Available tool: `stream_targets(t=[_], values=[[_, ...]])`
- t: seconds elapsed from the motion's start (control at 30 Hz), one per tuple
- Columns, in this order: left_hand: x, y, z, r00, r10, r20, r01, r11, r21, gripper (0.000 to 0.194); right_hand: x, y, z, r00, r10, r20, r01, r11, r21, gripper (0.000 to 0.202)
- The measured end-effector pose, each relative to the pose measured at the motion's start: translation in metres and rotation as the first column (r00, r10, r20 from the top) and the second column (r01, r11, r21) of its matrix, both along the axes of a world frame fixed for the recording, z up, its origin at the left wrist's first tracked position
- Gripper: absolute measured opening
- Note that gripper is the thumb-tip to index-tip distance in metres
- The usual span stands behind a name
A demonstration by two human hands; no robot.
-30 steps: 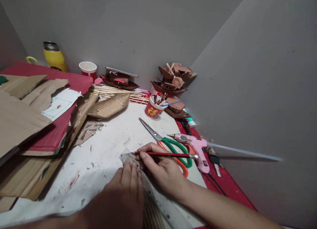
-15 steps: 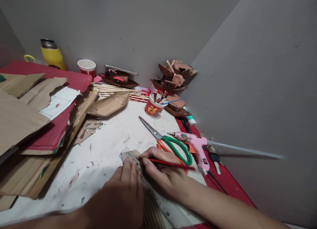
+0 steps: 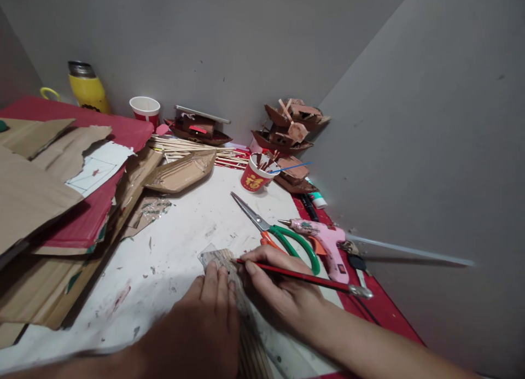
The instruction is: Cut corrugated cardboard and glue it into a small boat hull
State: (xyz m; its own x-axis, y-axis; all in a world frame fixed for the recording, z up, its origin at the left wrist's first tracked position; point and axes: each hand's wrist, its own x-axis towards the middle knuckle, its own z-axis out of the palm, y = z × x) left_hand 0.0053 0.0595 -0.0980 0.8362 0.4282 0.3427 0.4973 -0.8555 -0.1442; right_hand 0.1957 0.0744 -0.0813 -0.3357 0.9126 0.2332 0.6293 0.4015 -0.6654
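Observation:
My right hand (image 3: 283,286) is closed on a red and black pencil (image 3: 303,277), its tip at the edge of a ridged cardboard strip (image 3: 254,346). My left hand (image 3: 213,302) lies with fingers flat, pressing a clear ruler (image 3: 208,255) down on the strip. Part of the strip and ruler is hidden under my hands. Green-handled scissors (image 3: 262,226) lie just beyond my right hand, blades pointing away to the left.
A pink glue gun (image 3: 328,242) and a key (image 3: 361,272) lie at the right. Behind stand a red paper cup (image 3: 253,179) and brown model boats (image 3: 287,138). Cardboard sheets (image 3: 36,187) pile at the left, near a cardboard hull (image 3: 182,174).
The pencil's back end has swung down and to the right in my right hand, its tip slightly to the right. My left hand has barely moved.

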Motion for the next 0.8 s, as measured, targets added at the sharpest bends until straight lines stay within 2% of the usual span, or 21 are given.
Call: stream_targets(t=[0.23,0.4,0.6,0.8], values=[[0.0,-0.001,0.002,0.999,0.008,-0.034,-0.01,0.999,-0.054,0.052,-0.013,0.013,-0.003,0.998,0.047,-0.035,-0.047,0.999,-0.001,0.012],[0.0,-0.001,0.003,0.999,0.012,-0.04,-0.014,0.999,-0.053,0.044,-0.012,0.013,-0.001,0.996,0.079,-0.035,-0.079,0.997,0.014,0.014],[0.001,-0.002,0.001,0.999,0.0,-0.036,-0.005,0.99,-0.141,0.07,0.0,-0.008,0.009,0.994,0.085,0.07,-0.083,0.996,-0.034,0.017],[0.001,-0.002,-0.001,0.999,-0.006,-0.043,0.0,0.99,-0.141,0.072,0.012,-0.022,0.013,0.995,0.057,0.085,-0.05,0.995,-0.081,0.016]])
